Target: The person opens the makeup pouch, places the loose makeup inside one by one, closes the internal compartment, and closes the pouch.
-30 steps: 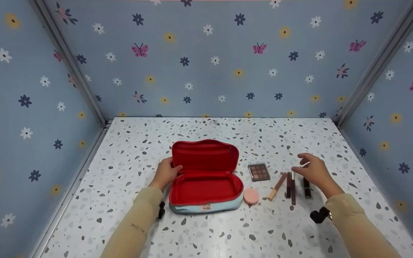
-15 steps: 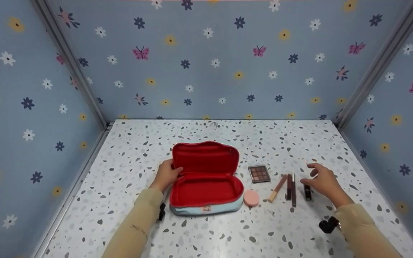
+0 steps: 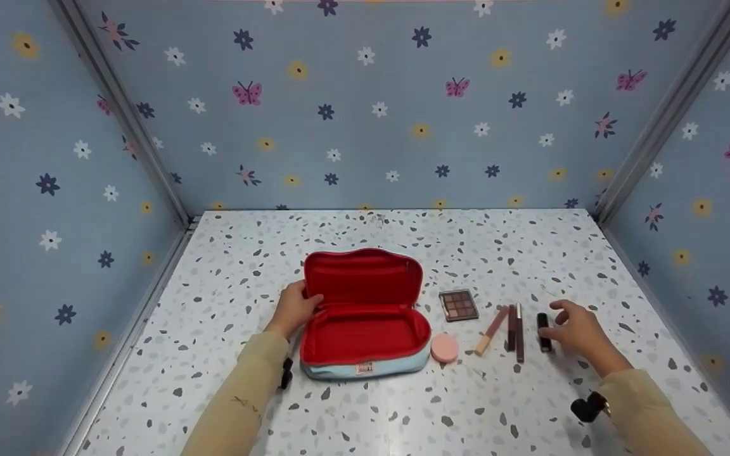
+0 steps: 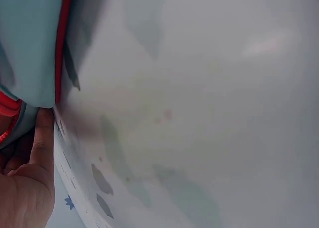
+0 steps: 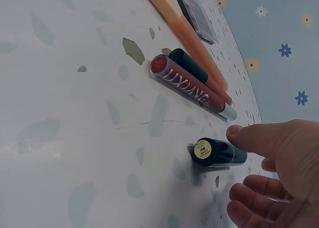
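An unzipped light-blue cosmetic bag (image 3: 397, 363) with a red lining lies with its lid raised in the head view. At its left side, my left hand (image 3: 294, 309) pinches the edge near the hinge, thumb on the inside. On the right, my right hand (image 3: 580, 329) hovers around a short black lipstick tube (image 3: 543, 332), thumb and fingers spread apart. In the right wrist view the thumb (image 5: 254, 138) is just beside the lipstick tube (image 5: 224, 154); whether it touches cannot be told. The other fingers are on the opposite side, clear of the tube.
Between bag and right hand lie a round pink compact (image 3: 445, 348), an eyeshadow palette (image 3: 459, 305), a peach-capped tube (image 3: 491, 330), a dark red tube (image 3: 511, 328) and a slim silver-tipped tube (image 3: 519, 334). Flower-patterned walls (image 3: 377, 126) enclose the speckled table (image 3: 244, 253).
My right hand has moved right and toward me, from above the slim tubes to the black lipstick tube. The left hand keeps its place on the bag.
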{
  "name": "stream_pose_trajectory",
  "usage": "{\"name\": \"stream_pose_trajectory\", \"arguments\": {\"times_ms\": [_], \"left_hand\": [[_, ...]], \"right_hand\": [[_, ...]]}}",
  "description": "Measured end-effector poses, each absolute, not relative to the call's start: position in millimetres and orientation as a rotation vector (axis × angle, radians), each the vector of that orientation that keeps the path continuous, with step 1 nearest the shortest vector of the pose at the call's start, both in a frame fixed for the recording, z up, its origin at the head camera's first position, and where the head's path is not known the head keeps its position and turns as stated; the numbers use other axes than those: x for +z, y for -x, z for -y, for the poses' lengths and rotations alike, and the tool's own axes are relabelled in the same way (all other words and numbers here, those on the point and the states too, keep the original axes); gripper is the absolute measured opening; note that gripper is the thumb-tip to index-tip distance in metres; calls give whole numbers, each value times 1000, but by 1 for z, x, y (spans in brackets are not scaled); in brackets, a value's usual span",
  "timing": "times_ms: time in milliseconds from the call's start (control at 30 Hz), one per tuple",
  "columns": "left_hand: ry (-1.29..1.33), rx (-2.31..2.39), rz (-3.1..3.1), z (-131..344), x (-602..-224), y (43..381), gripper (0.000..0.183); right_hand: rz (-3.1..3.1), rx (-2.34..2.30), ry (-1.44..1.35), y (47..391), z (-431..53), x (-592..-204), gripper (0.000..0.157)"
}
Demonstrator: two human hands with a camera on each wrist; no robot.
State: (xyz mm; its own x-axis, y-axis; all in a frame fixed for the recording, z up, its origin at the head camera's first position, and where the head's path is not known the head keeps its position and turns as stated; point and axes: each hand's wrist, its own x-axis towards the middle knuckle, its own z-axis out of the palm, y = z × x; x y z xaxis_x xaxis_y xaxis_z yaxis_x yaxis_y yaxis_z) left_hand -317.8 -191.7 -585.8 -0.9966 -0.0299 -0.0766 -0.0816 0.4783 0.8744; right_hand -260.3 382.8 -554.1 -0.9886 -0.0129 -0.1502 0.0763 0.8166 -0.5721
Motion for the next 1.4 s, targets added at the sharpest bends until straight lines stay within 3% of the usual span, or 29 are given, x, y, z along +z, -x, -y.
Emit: {"name": "stream_pose_trajectory", "arguments": {"times_ms": [233, 700, 1400], "left_hand": [[99, 1591, -2658, 193, -587, 318, 27], [54, 1589, -2681, 193, -589, 319, 25], [101, 1562, -2687, 191, -588, 319, 26]], "right_hand": [[-2801, -891, -71, 261, -381, -557, 73], [-2746, -963, -66, 262, -375, -559, 34], [-2856, -944, 149, 289, -331, -509, 38]]}}
